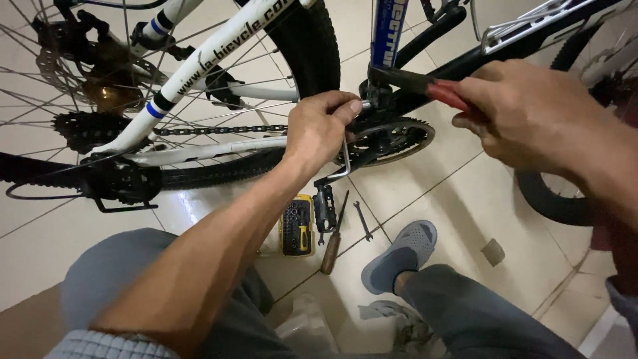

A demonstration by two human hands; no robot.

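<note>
Left hand clenched on a thin silver rod, right hand gripping red-handled black pliers.

Red-handled hammer level against metal punch at black crankset

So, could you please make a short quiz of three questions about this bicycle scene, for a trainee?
1. True or false: the right hand holds a tool with red handles.
2. Which thing lies on the floor tiles between the yellow bit set and the small spanner?
A. a hammer
B. a wooden-handled screwdriver
C. a tyre pump
3. Fill in: the left hand grips a metal tool at the ___, near the crank.

Key:
1. True
2. B
3. chainring
</note>
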